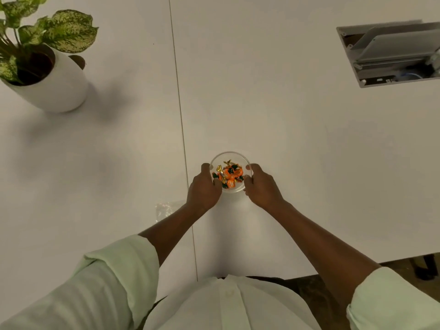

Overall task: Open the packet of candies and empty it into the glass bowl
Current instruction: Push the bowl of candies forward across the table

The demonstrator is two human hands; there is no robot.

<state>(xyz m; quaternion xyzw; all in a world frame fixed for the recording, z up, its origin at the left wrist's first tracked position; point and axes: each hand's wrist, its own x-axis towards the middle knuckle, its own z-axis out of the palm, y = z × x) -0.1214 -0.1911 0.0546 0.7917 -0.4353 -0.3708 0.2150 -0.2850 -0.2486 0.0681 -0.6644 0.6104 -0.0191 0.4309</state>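
The glass bowl [230, 171] stands on the white table [273, 115], clasped between both hands. Inside it lies a small heap of wrapped candies [228, 175], orange, green and gold, gathered toward the near side of the bowl. The left hand [204, 186] cups the bowl's left wall, its thumb up at the rim and its fingers curled against the near side of the glass. The right hand [260, 184] mirrors it on the right wall, thumb at the rim and fingers wrapped round the lower edge. Both hands press on the bowl from opposite sides; whether it is lifted or rests on the table cannot be told.

Just behind the left wrist, toward the person, a clear plastic packet [166, 209] lies flat on the table, partly hidden by the forearm, and looks empty. A seam [181, 115] in the tabletop runs past the left hand. Far beyond the left hand stands a potted plant [45, 67] in a white pot. Far beyond the right hand, a cable hatch [390, 53] is set open in the table. Pale green sleeves [114, 277] are rolled up both forearms.
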